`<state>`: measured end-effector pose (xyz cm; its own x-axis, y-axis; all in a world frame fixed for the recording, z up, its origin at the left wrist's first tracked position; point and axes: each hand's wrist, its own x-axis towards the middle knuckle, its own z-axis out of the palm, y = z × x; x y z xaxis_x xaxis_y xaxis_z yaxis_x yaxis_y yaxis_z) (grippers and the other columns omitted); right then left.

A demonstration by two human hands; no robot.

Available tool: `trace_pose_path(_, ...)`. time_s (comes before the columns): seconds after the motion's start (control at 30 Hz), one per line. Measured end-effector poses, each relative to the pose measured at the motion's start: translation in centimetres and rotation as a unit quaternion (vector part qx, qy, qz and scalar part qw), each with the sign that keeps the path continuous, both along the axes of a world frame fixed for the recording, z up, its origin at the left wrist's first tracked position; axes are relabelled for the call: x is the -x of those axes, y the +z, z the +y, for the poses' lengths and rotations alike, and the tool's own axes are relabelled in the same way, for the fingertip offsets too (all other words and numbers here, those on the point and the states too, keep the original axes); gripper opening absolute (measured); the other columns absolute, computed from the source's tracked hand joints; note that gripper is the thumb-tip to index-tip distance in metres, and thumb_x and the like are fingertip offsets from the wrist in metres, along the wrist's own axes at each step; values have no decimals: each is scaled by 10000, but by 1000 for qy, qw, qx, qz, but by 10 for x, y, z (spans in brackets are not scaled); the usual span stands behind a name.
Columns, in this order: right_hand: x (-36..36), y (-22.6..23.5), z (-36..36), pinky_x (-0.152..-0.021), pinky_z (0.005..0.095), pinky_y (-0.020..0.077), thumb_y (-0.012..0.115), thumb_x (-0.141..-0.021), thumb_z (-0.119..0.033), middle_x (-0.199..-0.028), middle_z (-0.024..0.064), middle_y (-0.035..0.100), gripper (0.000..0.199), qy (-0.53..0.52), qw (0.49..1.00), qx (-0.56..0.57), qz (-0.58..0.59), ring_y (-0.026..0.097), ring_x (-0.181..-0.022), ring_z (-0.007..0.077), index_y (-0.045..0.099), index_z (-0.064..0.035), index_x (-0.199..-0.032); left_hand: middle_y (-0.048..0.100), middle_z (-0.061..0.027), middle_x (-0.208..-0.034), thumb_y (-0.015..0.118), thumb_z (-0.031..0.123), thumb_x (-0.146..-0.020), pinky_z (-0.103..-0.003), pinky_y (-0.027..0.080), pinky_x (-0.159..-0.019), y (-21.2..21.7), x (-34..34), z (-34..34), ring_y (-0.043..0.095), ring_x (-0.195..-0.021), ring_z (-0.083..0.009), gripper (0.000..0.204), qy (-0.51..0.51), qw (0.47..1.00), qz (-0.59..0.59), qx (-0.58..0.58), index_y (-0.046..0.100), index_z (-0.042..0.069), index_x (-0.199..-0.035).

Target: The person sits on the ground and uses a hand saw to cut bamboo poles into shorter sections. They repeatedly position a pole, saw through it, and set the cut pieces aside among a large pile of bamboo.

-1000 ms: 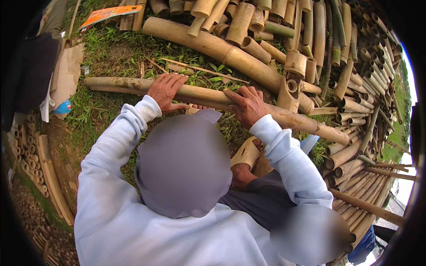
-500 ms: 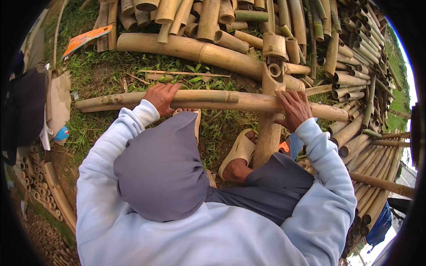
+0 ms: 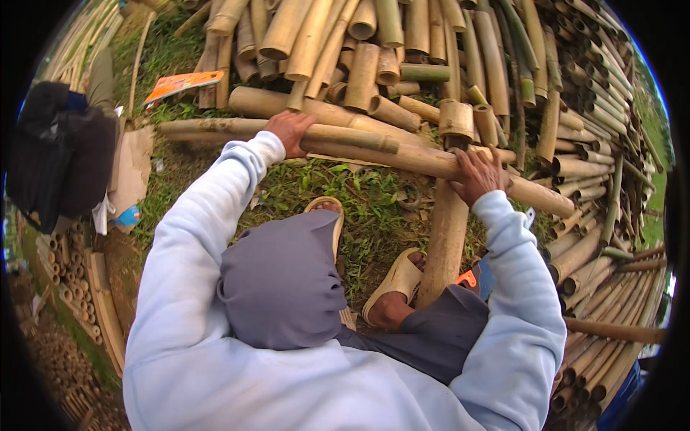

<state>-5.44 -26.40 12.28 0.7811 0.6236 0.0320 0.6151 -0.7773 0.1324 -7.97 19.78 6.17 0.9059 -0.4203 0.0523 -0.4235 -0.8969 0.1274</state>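
Note:
A long bamboo pole (image 3: 431, 161) lies crosswise ahead of me, its left end farther off than its right. A lengthwise line runs along its left part. My left hand (image 3: 291, 131) is closed around the left part of the pole. Farther right, my right hand (image 3: 480, 174) grips it from above, fingers wrapped over the far side. Beneath my right hand the pole crosses a thick bamboo post (image 3: 443, 241), which has a cup-like cut end (image 3: 456, 118) beyond the crossing. The contact between pole and post is partly hidden by the hand.
Behind the pole lies a thick bamboo length (image 3: 323, 111), with piled cut bamboo pieces (image 3: 363, 75) beyond. More bamboo (image 3: 586, 251) is stacked at right. An orange-handled tool (image 3: 467, 279) lies by my right knee. An orange flat object (image 3: 185, 84) and a dark bag-like bundle (image 3: 61, 154) are at left.
The pole's left end has swung away from me, with my left hand moving forward on it. My right hand stays on the pole over the post. The whole view has shifted slightly.

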Motion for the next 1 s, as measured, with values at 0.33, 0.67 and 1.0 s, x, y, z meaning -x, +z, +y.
trace_pose_path(0.33, 87, 55, -167, -732, 479, 532, 658, -876, -153, -682, 127, 666, 497, -355, 913, -197, -32, 684, -749, 375, 585, -182, -1367, 656, -154, -1281, 926, 253, -590, -445, 475, -1041, -15, -21, -9, 611, -1159, -385, 909, 30, 994, 105, -8, 516, 147, -1393)
trace_pose_path(0.67, 224, -112, -192, -975, 457, 520, 758, -797, -322, -1147, 213, 714, 396, -616, 728, -102, 284, 667, -1112, 395, 722, -85, -1112, 682, -200, -1147, 911, 305, -582, -480, 520, -945, -23, -40, -11, 638, -1094, -399, 852, 41, 990, 125, -52, 497, 106, -1299)
trace_pose_path(1.0, 254, -152, -159, -940, 466, 505, 888, -693, -279, -1139, 126, 583, 609, -564, 804, -29, 188, 575, -1158, 355, 540, -74, -1149, 687, -180, -1098, 919, 319, -586, -472, 556, -887, -26, -22, -9, 675, -1012, -395, 803, 39, 997, 52, -33, 518, 98, -1246)
